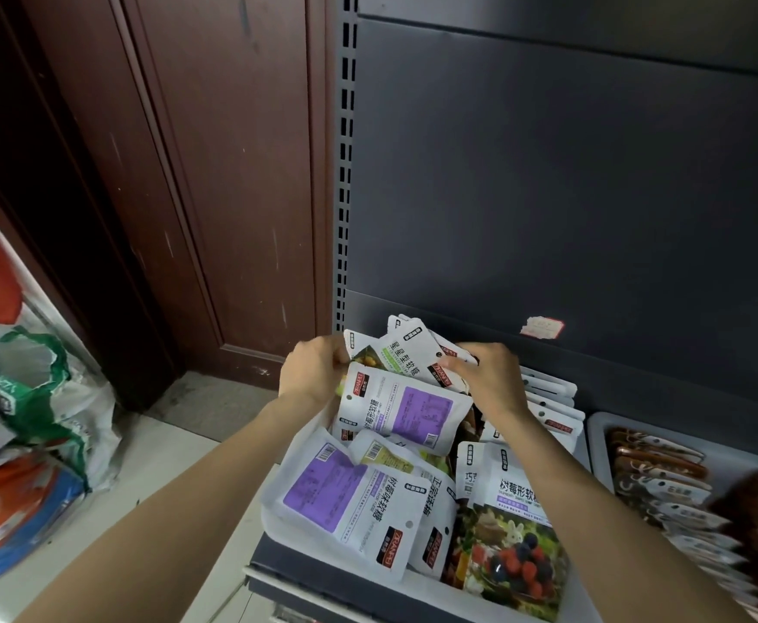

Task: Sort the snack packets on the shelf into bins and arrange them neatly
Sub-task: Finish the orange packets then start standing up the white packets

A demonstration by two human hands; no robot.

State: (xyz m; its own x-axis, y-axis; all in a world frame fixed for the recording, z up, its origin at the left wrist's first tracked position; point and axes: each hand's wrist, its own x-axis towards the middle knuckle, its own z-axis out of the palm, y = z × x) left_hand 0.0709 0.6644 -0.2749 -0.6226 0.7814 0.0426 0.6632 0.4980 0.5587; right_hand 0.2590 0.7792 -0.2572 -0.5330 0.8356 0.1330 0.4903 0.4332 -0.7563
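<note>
White packets (402, 409) are lying jumbled in the white bin (274, 510) at lower centre. We're gripping the rear bunch, left hand (310, 368) and right hand (487, 375) clamped on opposite edges. Right-side bin (599, 424) is looking orderly; sorting's maybe half done.
</note>
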